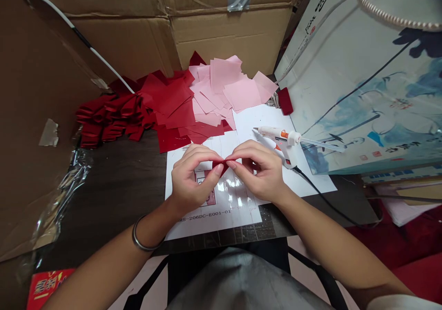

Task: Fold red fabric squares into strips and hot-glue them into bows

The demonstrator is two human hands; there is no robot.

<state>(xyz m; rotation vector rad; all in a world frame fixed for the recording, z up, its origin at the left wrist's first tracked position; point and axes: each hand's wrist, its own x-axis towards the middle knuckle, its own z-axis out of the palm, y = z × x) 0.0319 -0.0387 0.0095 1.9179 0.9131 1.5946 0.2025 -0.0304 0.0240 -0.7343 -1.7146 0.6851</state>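
Between my fingertips I hold a small folded piece of red fabric point(224, 166) above a printed white sheet point(221, 225). My left hand point(193, 174) pinches its left side, thumb against fingers. The right side is pinched the same way by my right hand point(257, 169). Most of the piece is hidden by my fingers. To the right of my right hand, a white glue gun point(285, 139) with orange parts lies on white paper, its nozzle pointing left. Flat red squares point(176, 109) and pink squares point(226, 77) are heaped beyond my hands.
Folded red pieces point(103, 121) are piled at the left on the dark table point(127, 185). Cardboard walls point(224, 33) stand behind and left. A white panel with blue painting point(362, 98) borders the right. The glue gun's black cord point(321, 198) runs off rightward. A dark red block point(285, 101) sits near the panel.
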